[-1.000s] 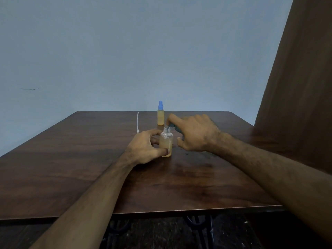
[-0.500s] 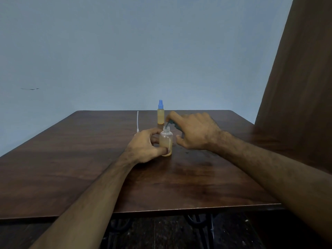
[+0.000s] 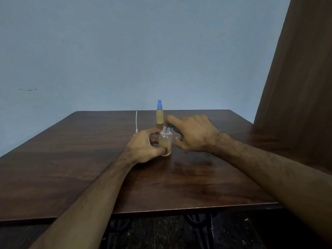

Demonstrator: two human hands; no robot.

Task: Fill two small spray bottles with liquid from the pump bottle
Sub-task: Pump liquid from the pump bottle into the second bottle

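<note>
1. Left hand (image 3: 143, 147) keeps gripping the open spray bottle (image 3: 165, 143) upright on the table (image 3: 71, 159).
2. Right hand (image 3: 193, 133), barely shifted since a second ago, clasps a dark pump (image 3: 173, 129) beside its neck; filling continues.
3. Capped bottle (image 3: 159, 114) behind looks finished.

At frame centre an open bottle (image 3: 165, 143) stands on the surface (image 3: 71, 159), the left hand (image 3: 143, 146) touching its left side and the right hand (image 3: 195, 134) just right of it. A capped bottle (image 3: 159, 114) stands behind, just above in frame. A tube (image 3: 136, 121) lies left of that one.
</note>
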